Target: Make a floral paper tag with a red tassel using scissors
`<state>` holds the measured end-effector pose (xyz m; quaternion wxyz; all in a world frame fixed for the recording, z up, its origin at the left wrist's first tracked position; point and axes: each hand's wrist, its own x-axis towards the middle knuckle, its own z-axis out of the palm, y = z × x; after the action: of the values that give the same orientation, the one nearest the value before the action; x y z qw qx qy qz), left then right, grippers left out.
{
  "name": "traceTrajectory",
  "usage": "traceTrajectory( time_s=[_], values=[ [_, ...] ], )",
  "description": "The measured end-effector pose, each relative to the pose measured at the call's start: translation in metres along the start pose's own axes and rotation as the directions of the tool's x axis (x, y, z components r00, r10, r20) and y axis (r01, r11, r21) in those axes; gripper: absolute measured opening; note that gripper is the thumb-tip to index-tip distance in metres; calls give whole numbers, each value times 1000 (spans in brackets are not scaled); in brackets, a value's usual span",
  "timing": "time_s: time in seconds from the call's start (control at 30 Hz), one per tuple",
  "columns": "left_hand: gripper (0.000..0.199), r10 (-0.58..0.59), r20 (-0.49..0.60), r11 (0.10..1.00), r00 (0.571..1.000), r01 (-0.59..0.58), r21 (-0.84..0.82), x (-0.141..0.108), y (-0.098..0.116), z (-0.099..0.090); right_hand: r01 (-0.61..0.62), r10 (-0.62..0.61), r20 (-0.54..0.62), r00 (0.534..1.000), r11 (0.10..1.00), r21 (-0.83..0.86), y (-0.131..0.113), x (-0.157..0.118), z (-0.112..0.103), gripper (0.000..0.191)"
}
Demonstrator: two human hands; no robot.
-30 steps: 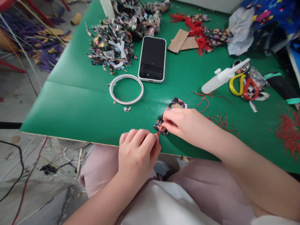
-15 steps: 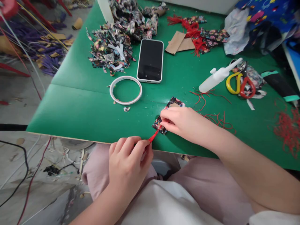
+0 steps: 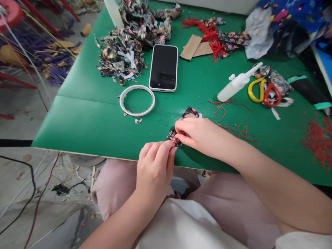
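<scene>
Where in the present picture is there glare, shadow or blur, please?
Head view: pale glare on the left part of the green table; head view again: dark shadow below the right arm; same head view: loose red threads near the right edge look smeared.

Dark, multicolour-patterned fabric piece (image 3: pixel 187 112)

The green table (image 3: pixel 85 117) over here is holding a heap of flowered scraps (image 3: pixel 141 33), a phone (image 3: pixel 163 67), a white ring (image 3: pixel 137 113), a bottle (image 3: pixel 234 86), red threads (image 3: pixel 319 145) and, near its edge, a small patterned cloth piece (image 3: pixel 186 113).
</scene>
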<state>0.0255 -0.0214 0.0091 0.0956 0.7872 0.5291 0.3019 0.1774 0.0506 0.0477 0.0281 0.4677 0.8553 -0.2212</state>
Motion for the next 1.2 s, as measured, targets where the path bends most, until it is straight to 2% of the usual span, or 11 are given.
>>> traceTrajectory(
  time_s=[0.3, 0.5, 0.67, 0.8, 1.03, 1.2],
  values=[
    [14, 13, 6, 1000, 1000, -13, 1, -4, -4, -1, -32, 33, -23, 999, 999, 42, 0, -1, 0, 11],
    [20, -30, -43, 994, 999, 34, 100, -5, -7, 0, -25, 26, -6, 1000, 999, 43, 0, 0, 0, 12],
    [7, -27, -47, 995, 999, 31, 93, -3, -6, 2, -21, 22, -18, 1000, 999, 41, 0, -1, 1, 12],
    [6, -16, -40, 999, 999, 18, 41, -3, -4, 3, -22, 22, -14, 1000, 999, 46, 0, -1, 1, 11],
    [22, -6, -38, 992, 999, 10, 124, -3, -5, 2, -10, 11, -23, 1000, 999, 41, 1, 0, 2, 11],
    [10, -38, -34, 990, 999, 43, 138, -2, -5, 2, 11, -9, -50, 999, 1000, 27, 3, -1, 3, 11]
  ],
)
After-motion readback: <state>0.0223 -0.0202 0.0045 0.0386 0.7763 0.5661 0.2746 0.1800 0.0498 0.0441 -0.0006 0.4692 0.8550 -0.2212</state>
